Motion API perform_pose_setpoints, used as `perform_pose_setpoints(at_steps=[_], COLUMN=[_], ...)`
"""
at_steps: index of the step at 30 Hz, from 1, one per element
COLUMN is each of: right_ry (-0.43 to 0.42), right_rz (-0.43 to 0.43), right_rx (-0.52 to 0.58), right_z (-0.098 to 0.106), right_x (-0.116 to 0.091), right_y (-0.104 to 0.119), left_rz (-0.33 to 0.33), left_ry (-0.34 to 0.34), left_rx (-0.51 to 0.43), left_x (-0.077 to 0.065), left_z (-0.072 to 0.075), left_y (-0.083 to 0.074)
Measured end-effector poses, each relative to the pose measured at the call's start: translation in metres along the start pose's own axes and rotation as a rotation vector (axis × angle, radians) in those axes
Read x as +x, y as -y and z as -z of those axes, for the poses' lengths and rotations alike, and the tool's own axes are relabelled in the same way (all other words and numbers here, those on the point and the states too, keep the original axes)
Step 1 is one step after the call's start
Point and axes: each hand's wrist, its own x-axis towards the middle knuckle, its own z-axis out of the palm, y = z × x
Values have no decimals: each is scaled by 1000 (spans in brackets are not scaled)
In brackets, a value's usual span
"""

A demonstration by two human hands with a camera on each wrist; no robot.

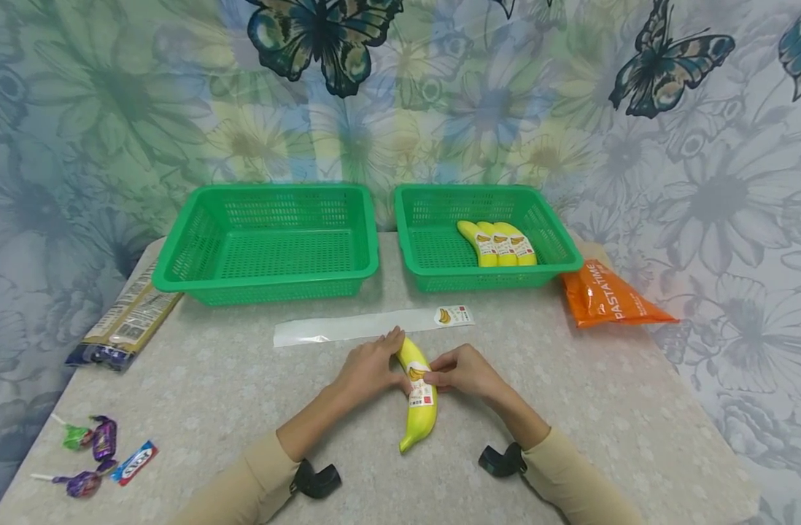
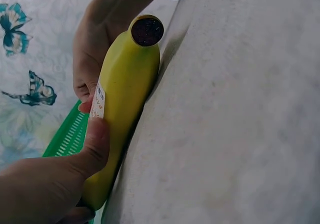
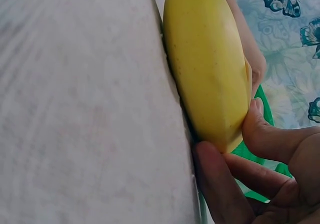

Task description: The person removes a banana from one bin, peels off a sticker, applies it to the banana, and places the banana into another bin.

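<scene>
A yellow banana [image 1: 418, 426] lies on the table in front of me, its stem end toward me. A white label [image 1: 422, 396] with a banana picture is on its upper side. My left hand [image 1: 373, 367] holds the far part of the banana, the thumb along its side near the label. From the right, my right hand [image 1: 469, 373] pinches it, with the thumb [image 3: 260, 134] on the label's edge and the fingers low against the side. Just beyond lies a white backing strip [image 1: 361, 326] with one banana label [image 1: 454, 316] at its right end.
Two green baskets stand at the back: the left basket [image 1: 262, 286] and the right basket [image 1: 486, 278], where several labelled bananas [image 1: 503, 244] lie. An orange pasta packet [image 1: 613, 295] is at right, a gold packet [image 1: 128, 321] at left. Lollipops and wrapped sweets [image 1: 105, 441] lie front left.
</scene>
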Motion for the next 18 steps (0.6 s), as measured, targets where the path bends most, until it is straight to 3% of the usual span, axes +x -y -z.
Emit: perform_pose_setpoints(at_steps=[5, 14, 18], right_ry=[-9, -9, -43], right_rz=[4, -12, -39], right_rx=[-33, 14, -30], right_z=[0, -2, -2], right_x=[-1, -2, -5], right_y=[2, 2, 5], left_rz=[-16, -50, -56], left_ry=[-40, -90, -101], left_rx=[7, 47, 31], left_x=[1, -1, 0], left_z=[-1, -2, -4], left_y=[1, 3, 4])
